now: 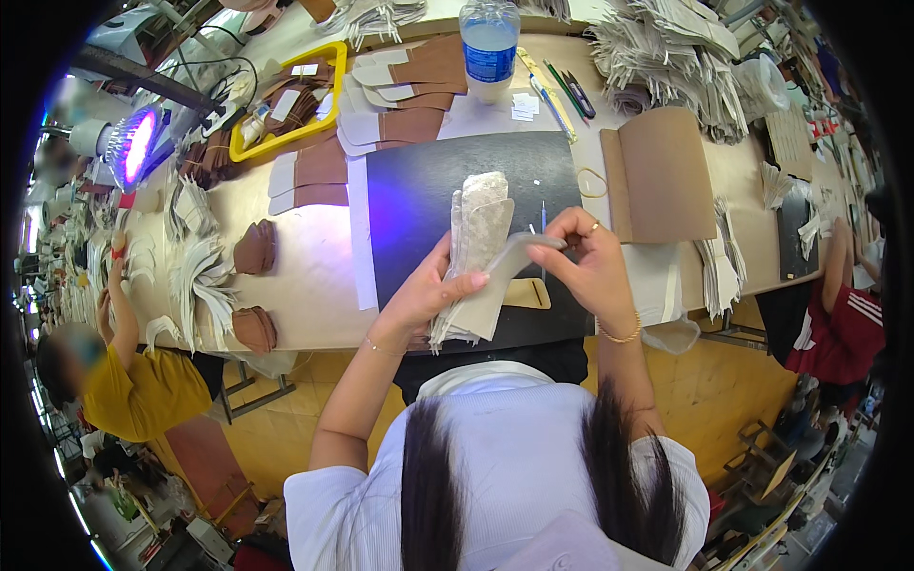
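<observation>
My left hand (419, 297) is closed round a stack of pale grey-white cut pieces (481, 219), perhaps leather, held upright over a black mat (419, 181). My right hand (598, 271) pinches the far end of one pale strip (514, 259) between thumb and fingers. That strip bends away from the stack, and its other end stays under my left thumb. Beneath my hands a small tan piece with a dark slit (526, 293) lies on the mat. Close by my right fingers is a thin blue pen-like tool (544, 217).
Beyond the mat stand a water bottle (489, 57) and a yellow basket (340, 76) of brown pieces. Brown-and-white pieces (405, 90) overlap at the back left, near a glowing lamp (133, 147). A brown sheet (666, 176) lies right. People work on both sides.
</observation>
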A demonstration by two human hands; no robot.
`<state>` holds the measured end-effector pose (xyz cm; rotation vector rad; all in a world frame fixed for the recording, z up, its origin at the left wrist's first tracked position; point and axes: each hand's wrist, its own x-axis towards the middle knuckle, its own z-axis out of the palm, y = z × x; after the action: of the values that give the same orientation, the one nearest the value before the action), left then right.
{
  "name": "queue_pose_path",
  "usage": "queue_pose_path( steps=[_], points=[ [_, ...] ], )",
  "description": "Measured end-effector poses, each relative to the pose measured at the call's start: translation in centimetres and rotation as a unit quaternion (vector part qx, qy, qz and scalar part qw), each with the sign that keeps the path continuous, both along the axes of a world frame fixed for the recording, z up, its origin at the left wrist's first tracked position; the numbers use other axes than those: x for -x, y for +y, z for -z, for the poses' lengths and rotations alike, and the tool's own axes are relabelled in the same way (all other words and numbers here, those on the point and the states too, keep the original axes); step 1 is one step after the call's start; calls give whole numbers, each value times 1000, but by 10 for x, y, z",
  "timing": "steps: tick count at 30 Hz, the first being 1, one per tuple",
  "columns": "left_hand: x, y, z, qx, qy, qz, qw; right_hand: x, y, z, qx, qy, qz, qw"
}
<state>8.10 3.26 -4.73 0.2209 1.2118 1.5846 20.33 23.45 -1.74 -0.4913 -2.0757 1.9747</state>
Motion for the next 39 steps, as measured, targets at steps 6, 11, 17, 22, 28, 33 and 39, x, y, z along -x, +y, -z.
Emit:
queue_pose_path(
  steps=[6, 11, 17, 22, 28, 33, 39],
  points=[
    [7, -2, -6, -11, -1, 5, 1000, -20, 9, -26, 156, 179, -93, 967],
    [6, -2, -7, -48, 26, -17, 998, -20, 20, -29, 100, 238, -83, 963],
    [1, -10, -27, -4, 224, -65, 972, -19, 31, -39, -180, 172, 72, 966],
    [2, -11, -39, 17, 265, -8, 964, 8, 22, -28, -173, 218, 12, 960],
    [1, -16, -41, -17, 350, 47, 935, 28, 4, -13, 2, 157, -150, 976],
    [-2, -21, -45, -58, 501, 17, 863, 29, -7, -6, 39, 149, -212, 965],
    [-4, -22, -32, -68, 498, -34, 864, 26, -10, -10, -49, 190, -183, 963]
  ],
)
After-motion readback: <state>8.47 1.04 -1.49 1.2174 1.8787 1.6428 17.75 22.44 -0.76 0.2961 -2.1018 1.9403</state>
